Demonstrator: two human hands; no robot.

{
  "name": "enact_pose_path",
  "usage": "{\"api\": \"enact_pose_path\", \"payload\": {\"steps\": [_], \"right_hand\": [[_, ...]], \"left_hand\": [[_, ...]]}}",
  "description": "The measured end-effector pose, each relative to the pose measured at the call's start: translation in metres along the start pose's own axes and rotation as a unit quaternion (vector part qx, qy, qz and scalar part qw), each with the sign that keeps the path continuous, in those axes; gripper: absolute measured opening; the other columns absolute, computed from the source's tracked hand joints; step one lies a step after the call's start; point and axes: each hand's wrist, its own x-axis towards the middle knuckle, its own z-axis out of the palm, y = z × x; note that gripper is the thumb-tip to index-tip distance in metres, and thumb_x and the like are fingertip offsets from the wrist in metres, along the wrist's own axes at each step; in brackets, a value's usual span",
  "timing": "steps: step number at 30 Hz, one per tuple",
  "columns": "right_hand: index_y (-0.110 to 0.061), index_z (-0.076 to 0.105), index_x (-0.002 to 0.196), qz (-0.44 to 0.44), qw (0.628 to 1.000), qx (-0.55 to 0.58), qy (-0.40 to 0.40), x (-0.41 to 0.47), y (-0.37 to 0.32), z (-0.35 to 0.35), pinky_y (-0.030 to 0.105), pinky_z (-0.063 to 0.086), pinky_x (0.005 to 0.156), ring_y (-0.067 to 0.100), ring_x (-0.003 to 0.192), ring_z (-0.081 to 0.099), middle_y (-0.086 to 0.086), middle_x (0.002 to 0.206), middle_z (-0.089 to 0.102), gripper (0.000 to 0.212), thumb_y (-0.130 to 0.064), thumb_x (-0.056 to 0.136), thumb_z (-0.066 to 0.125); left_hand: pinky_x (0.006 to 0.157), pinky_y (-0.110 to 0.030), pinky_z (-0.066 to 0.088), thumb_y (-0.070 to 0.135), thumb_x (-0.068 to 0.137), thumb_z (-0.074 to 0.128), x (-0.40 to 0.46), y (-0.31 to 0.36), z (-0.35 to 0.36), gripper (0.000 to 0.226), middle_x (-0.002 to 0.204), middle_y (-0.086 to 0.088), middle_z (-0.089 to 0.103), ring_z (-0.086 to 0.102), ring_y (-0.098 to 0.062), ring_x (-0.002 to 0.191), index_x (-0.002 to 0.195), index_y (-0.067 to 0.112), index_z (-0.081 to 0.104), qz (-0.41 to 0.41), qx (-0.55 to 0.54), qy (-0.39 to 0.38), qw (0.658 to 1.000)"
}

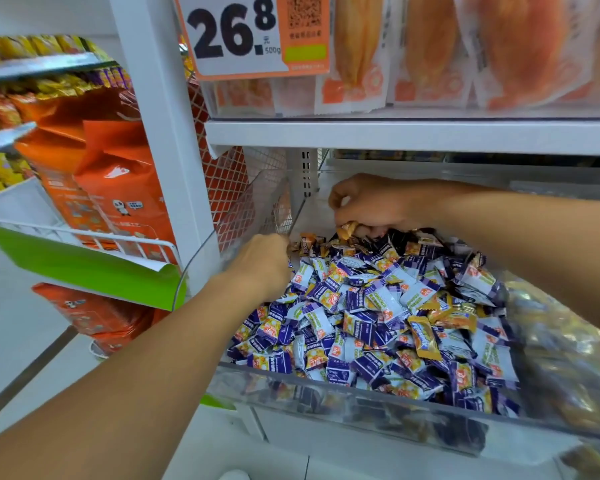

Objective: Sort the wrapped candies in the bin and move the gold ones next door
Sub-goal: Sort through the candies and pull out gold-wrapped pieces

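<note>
A clear plastic bin (326, 400) on a shelf holds a heap of purple and white wrapped candies (371, 317). A few gold wrapped candies (426, 336) lie on the heap at the right, and more gold and brown ones (309, 242) sit at the far left corner. My right hand (371, 202) is at the back of the bin, its fingers curled round gold candies (347, 230). My left hand (260, 265) is at the bin's left wall with curled fingers; what it holds is hidden.
To the right, a neighbouring clear bin (565, 358) shows blurred gold wrappers. A shelf (395, 133) with orange snack packs and a price sign (236, 32) hangs overhead. Orange bags (118, 188) stand in a wire rack at the left.
</note>
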Motion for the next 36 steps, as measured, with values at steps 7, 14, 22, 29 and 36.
{"api": "enact_pose_path", "payload": {"steps": [7, 14, 22, 29, 36], "right_hand": [[-0.019, 0.067, 0.123, -0.086, 0.944, -0.317, -0.026, 0.053, -0.008, 0.042, 0.04, 0.05, 0.097, 0.027, 0.115, 0.062, 0.006, 0.128, 0.065, 0.034, -0.037, 0.094, 0.067], [-0.023, 0.067, 0.082, -0.132, 0.935, -0.325, -0.054, 0.052, -0.018, 0.015, 0.02, 0.041, 0.06, 0.009, 0.072, 0.059, -0.012, 0.075, 0.062, 0.01, -0.024, 0.09, 0.072], [-0.021, 0.065, 0.125, -0.133, 0.951, -0.273, -0.049, 0.046, -0.003, 0.016, 0.014, 0.031, 0.059, -0.007, 0.068, 0.041, -0.026, 0.078, 0.036, 0.035, -0.025, 0.091, 0.072], [-0.015, 0.073, 0.084, -0.144, 0.941, -0.303, -0.047, 0.052, 0.002, 0.027, 0.02, 0.038, 0.058, 0.007, 0.068, 0.057, -0.014, 0.071, 0.058, 0.008, -0.021, 0.085, 0.078], [-0.015, 0.061, 0.071, -0.114, 0.956, -0.265, -0.051, 0.043, -0.016, 0.012, 0.026, 0.046, 0.06, 0.013, 0.059, 0.053, -0.002, 0.067, 0.057, 0.02, -0.014, 0.09, 0.067]], "left_hand": [[0.054, -0.032, 0.055, 0.007, 0.097, 0.052, 0.014, 0.002, 0.007, 0.022, 0.105, -0.016, 0.065, 0.06, -0.026, 0.069, 0.114, -0.001, 0.063, -0.076, -0.003, -0.123, 0.989], [0.082, -0.03, 0.053, 0.009, 0.1, 0.041, 0.021, 0.007, 0.007, 0.054, 0.153, -0.013, 0.041, 0.057, -0.03, 0.117, 0.153, 0.019, 0.035, -0.047, -0.033, -0.158, 0.986], [0.086, -0.044, 0.057, 0.01, 0.098, 0.052, 0.02, 0.0, 0.017, 0.021, 0.111, -0.015, 0.069, 0.066, -0.03, 0.096, 0.1, -0.002, 0.07, -0.1, -0.13, -0.045, 0.985], [0.075, -0.037, 0.058, 0.009, 0.084, 0.073, 0.016, 0.005, 0.012, 0.005, 0.092, -0.006, 0.069, 0.066, -0.023, 0.081, 0.088, 0.006, 0.071, -0.118, -0.122, 0.102, 0.98], [0.064, -0.031, 0.044, 0.012, 0.095, 0.061, 0.023, 0.006, 0.014, 0.024, 0.109, -0.011, 0.064, 0.061, -0.027, 0.083, 0.119, 0.01, 0.06, -0.101, -0.028, -0.052, 0.993]]}}
